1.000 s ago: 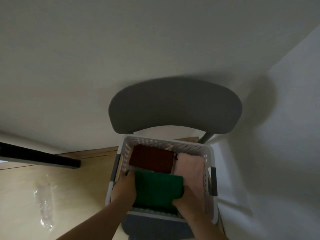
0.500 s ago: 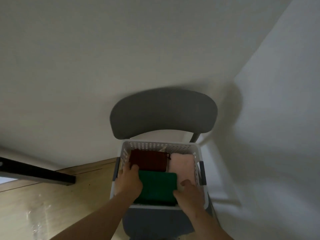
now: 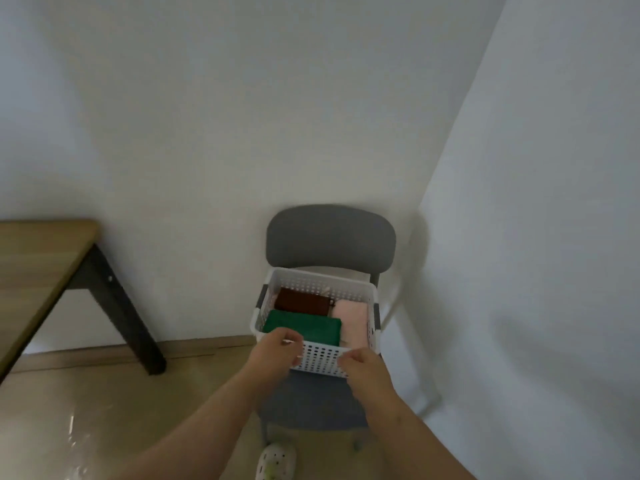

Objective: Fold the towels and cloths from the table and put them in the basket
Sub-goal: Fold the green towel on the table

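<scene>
Green cloth point(image 3: 306, 326) (in basket point(image 3: 320, 361)) lies beyond left grip point(image 3: 274, 348).

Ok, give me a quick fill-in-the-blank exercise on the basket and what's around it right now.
1. The basket stands on the seat of a grey ____.
2. The near cloth in it is coloured ____.
3. The pink towel lies to the ____ of the brown cloth.
4. At far left stands a wooden ____.

Missing words: chair; green; right; table.
</scene>
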